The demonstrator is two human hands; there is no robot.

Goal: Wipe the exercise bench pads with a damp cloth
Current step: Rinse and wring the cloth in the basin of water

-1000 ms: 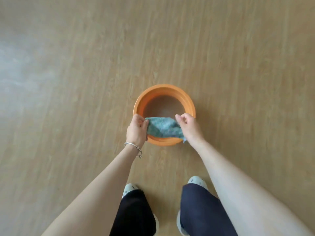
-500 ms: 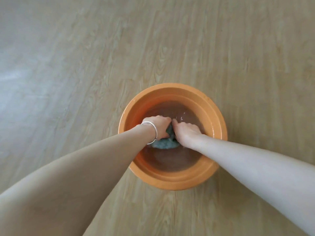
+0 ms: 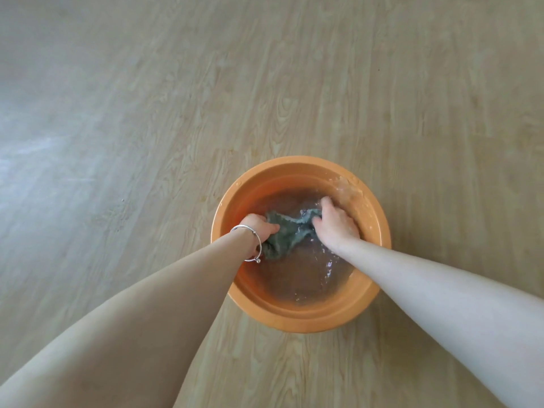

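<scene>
Wood floor [image 3: 206, 83], orange basin [image 3: 300, 322], cloth [image 3: 282, 234] gripped between left hand [image 3: 259, 228], right hand [image 3: 335, 225]

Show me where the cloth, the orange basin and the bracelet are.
cloth [image 3: 283, 234], head view, its bunched middle.
orange basin [image 3: 294, 162], head view, far rim.
bracelet [image 3: 250, 229], head view, top of the band.

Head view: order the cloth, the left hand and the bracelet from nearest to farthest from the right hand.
1. cloth: gripped by the right hand, in the basin.
2. left hand: to its left, gripping the cloth's other end.
3. bracelet: on the left wrist, farther left still.
</scene>
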